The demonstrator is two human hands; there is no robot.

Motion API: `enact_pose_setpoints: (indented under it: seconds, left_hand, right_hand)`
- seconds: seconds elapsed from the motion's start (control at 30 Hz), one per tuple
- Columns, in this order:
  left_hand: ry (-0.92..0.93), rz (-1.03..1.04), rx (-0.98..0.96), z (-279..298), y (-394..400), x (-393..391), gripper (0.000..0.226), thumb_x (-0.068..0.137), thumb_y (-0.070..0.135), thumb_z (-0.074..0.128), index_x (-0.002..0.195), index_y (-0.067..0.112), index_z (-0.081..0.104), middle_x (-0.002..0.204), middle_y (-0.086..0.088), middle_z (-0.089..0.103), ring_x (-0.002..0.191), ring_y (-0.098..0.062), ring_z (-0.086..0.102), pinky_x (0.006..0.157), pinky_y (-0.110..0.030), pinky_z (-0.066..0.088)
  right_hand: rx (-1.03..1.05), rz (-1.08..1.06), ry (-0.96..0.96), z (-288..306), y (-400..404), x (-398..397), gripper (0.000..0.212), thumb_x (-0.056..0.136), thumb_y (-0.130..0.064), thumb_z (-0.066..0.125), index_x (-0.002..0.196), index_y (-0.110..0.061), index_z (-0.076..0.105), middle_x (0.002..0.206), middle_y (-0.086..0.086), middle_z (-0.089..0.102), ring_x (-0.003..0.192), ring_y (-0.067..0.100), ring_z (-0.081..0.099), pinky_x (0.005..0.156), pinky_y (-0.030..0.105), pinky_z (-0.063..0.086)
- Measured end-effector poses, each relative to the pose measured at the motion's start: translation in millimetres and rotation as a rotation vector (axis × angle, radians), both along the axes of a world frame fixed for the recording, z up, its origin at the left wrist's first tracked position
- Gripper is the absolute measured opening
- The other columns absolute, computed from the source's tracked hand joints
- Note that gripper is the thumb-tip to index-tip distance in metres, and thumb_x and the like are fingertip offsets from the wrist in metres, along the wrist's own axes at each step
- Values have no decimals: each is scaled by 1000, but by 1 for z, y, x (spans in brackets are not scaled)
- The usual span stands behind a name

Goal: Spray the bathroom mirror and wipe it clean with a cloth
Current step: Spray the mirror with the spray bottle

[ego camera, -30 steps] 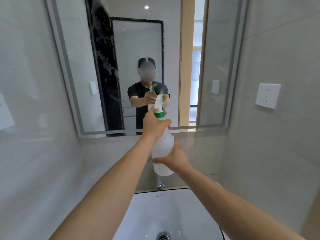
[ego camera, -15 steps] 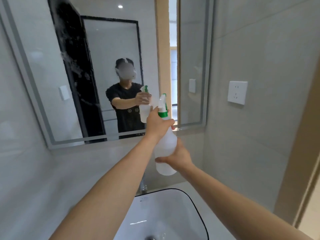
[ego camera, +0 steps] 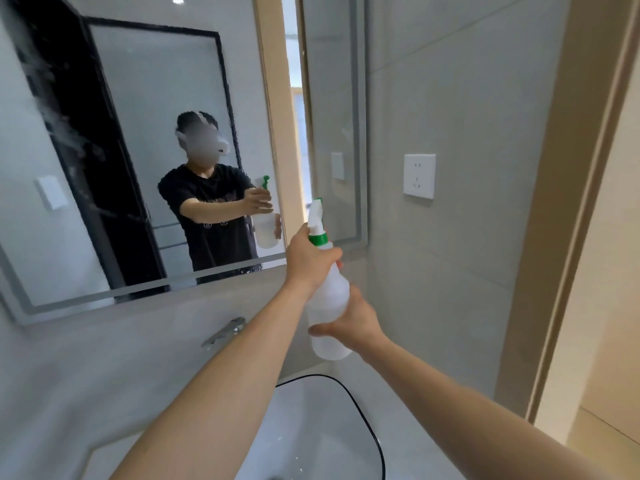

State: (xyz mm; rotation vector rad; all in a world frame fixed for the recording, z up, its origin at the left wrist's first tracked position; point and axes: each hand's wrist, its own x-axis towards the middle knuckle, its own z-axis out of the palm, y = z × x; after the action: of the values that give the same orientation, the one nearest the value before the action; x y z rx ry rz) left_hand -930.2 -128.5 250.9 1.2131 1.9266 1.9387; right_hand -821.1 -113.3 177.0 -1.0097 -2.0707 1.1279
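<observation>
A white spray bottle (ego camera: pixel 327 303) with a green collar and white trigger head is held up in front of the mirror (ego camera: pixel 145 133), its nozzle aimed at the mirror's right part. My left hand (ego camera: pixel 310 261) grips the bottle's neck just under the trigger. My right hand (ego camera: pixel 349 322) cups the lower body of the bottle from the right. Spray droplets and mist show on the mirror's left side and near its middle. No cloth is in view.
A white basin (ego camera: pixel 349 424) with a dark rim lies below my arms, and a chrome tap (ego camera: pixel 225 332) juts from the wall above it. A white wall socket (ego camera: pixel 419 176) sits on the right tiled wall, with a beige door frame (ego camera: pixel 561 209) beyond.
The view has swung right, so the mirror now sits further left. Both hands with the bottle have moved toward the mirror's right edge. Fresh mist shows near the mirror's middle.
</observation>
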Motion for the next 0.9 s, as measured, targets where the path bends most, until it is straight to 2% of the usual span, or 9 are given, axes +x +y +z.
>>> enact_pose_setpoints:
  seconds: [0.1,0.17,0.27,0.47,0.6,0.7,0.8,0.9]
  left_hand:
    - [-12,-10,-21,-10,5,6,37,57,7,69,93,3,62,77,-9,64,69,-31,64,58,-37,58]
    - [-23,-34,-30,-17,6,11,36,57,5,67,92,0,61,74,-10,62,60,-25,60,54,-33,54]
    - [-48,-54,-62,-28,6,17,31,64,-1,68,94,0,60,74,-11,61,54,-18,61,58,-34,56]
    - [-82,-60,-91,-52,5,17,34,56,8,65,88,2,59,76,-9,60,59,-30,63,60,-45,60]
    - [-74,-64,-127,-62,1,19,30,54,10,65,82,7,56,74,-10,57,57,-29,62,57,-38,58]
    - [-81,-61,-130,-67,-5,19,29,54,9,64,82,7,56,74,-10,57,59,-35,64,54,-34,55]
    - [-91,-33,-128,-72,-11,14,37,55,8,64,91,3,60,80,-10,61,65,-43,68,53,-33,54]
    - [-114,-26,-126,-75,-20,7,38,62,1,66,100,1,60,81,-11,60,59,-36,69,52,-30,53]
  right_hand:
    - [-15,-19,-18,-9,1,7,96,57,-32,93,135,-25,38,118,-4,59,113,24,58,89,40,53]
    - [-36,-29,-33,-16,1,11,95,56,-33,93,134,-25,38,119,-4,60,113,24,58,90,41,54]
    - [-67,-45,-41,-28,-2,15,96,55,-33,93,134,-26,39,122,-4,60,116,24,57,94,43,53]
    - [-109,-47,-71,-48,-9,20,97,56,-34,93,136,-26,37,122,-4,59,115,23,57,94,43,53]
    - [-130,-46,-93,-59,-13,21,95,58,-33,93,134,-25,37,118,-6,57,113,22,57,91,40,53]
    - [-133,-36,-113,-64,-17,19,96,57,-33,93,134,-24,36,120,-5,58,114,23,57,91,41,53]
    - [-124,-19,-122,-67,-22,15,96,56,-34,93,133,-23,37,121,-3,59,115,24,57,91,43,54]
    - [-120,9,-137,-67,-28,9,96,56,-34,93,133,-23,37,122,-2,59,116,25,56,92,45,53]
